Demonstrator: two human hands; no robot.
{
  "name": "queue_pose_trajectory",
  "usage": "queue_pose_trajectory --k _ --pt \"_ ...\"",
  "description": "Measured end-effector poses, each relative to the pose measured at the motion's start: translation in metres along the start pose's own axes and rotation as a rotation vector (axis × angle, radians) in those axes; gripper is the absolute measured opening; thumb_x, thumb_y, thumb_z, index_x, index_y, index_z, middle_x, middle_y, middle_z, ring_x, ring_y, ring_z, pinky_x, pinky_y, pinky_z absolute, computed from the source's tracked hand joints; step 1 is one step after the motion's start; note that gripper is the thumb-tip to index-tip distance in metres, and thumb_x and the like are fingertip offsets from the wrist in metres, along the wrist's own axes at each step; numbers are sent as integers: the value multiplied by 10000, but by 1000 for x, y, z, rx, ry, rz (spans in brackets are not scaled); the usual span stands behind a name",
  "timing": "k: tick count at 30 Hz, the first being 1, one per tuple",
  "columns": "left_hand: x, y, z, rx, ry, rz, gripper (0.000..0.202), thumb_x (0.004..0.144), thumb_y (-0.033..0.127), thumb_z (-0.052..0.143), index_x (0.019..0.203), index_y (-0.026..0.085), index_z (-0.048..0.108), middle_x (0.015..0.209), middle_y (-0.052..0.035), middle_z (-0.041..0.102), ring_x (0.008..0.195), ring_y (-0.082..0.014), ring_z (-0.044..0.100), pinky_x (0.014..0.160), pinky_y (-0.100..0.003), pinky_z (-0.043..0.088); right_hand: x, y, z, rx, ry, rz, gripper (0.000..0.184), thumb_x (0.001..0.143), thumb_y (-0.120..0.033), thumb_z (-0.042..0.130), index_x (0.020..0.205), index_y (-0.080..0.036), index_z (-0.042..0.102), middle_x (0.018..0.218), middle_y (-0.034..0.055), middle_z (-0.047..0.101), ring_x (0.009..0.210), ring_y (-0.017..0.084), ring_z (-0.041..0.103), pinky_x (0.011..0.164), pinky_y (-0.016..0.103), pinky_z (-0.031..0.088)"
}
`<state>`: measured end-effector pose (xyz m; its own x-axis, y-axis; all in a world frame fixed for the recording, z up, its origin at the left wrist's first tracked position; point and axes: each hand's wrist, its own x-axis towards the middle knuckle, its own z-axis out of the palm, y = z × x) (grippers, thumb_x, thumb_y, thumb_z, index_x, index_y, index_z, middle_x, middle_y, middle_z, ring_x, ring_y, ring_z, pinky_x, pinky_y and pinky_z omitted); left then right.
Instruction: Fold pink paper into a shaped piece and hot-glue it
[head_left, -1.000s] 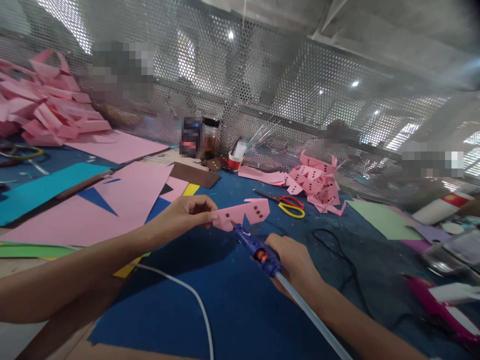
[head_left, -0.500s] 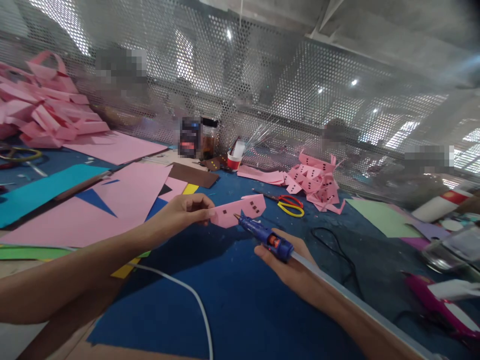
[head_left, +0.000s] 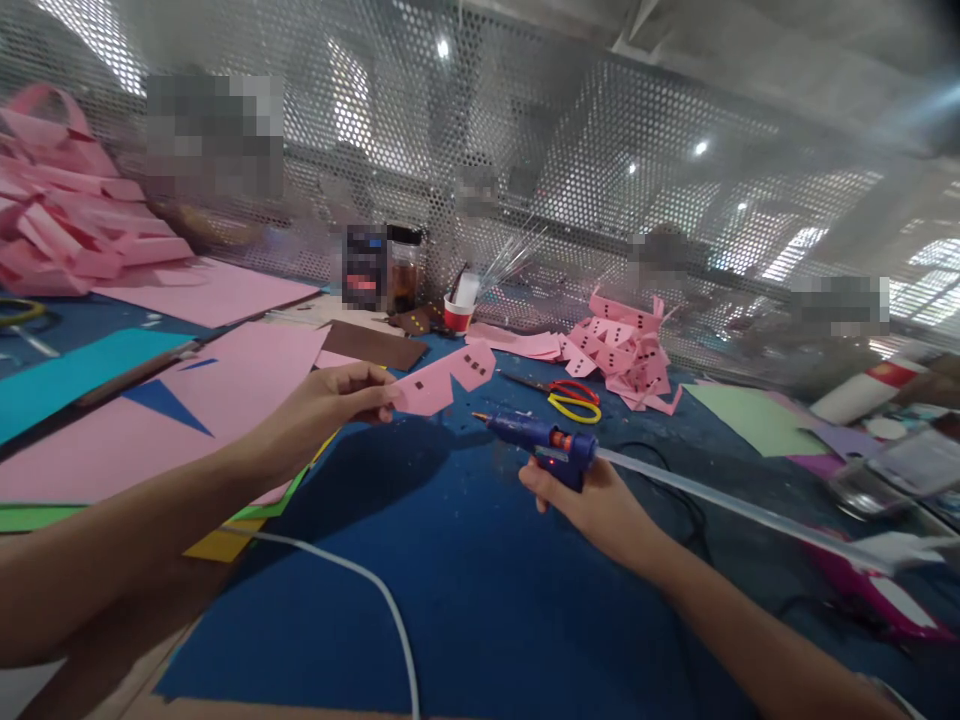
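Between thumb and fingers, my left hand [head_left: 349, 393] pinches one end of a pink paper strip [head_left: 431, 390] that has dark square spots and a V-shaped notch. My right hand [head_left: 592, 500] is wrapped round the handle of a blue hot glue gun [head_left: 525, 432], a small red light glowing on its side. A long translucent glue stick [head_left: 705, 500] sticks out from its back. The gun's nozzle points left, a little apart from the strip and below its right part. Both hands are above the blue tabletop [head_left: 480, 590].
Red-and-yellow scissors [head_left: 574, 400] lie beyond the gun, near a heap of spotted pink pieces [head_left: 622, 345]. Pink sheets [head_left: 247, 390] and a pile of pink strips [head_left: 67, 210] are at left. A white cord [head_left: 360, 570] crosses the front; a magenta tool [head_left: 877, 590] lies right.
The glue gun's tip has moved away from the pink strip, and the gun is now more level. My left hand has lifted the strip slightly up and left in view.
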<state>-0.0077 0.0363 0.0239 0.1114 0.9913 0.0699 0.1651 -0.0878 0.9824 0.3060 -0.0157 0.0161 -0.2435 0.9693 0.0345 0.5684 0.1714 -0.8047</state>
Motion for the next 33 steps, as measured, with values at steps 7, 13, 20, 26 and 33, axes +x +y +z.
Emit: queue_pose_trajectory --k 7,13,20,26,33 --pt "3 -7 -4 -8 28 14 244 820 391 736 890 166 672 802 10 649 803 -137 583 778 -264 470 -1 11 -26 -83 -79 12 390 906 -573 601 921 -185 629 688 -8 630 650 160 622 668 286 481" --pt "5 -10 -5 10 40 -14 252 808 395 752 904 175 678 819 11 653 807 -135 577 787 -273 456 -7 18 -31 -183 -99 74 447 903 -603 580 1054 -196 683 708 7 643 650 179 620 668 307 478" --pt "7 -14 -7 29 44 -15 288 791 429 766 916 181 692 855 0 655 832 -152 586 800 -293 465 -8 18 -30 -274 -115 7 495 913 -597 564 1253 -255 674 1130 66 725 1072 290 649 938 416 480" --pt "7 -16 -7 49 31 -1 267 811 440 748 899 192 703 867 1 658 824 -144 587 786 -272 473 -8 16 -30 -308 -128 39 544 912 -613 555 1312 -255 645 1290 72 680 1206 322 606 1037 464 442" --pt "7 -17 -6 57 30 -7 265 810 454 744 898 206 709 894 1 665 837 -148 595 791 -272 482 -8 13 -29 -346 -139 43 501 922 -603 542 1288 -280 653 1345 56 653 1255 330 580 1063 476 426"
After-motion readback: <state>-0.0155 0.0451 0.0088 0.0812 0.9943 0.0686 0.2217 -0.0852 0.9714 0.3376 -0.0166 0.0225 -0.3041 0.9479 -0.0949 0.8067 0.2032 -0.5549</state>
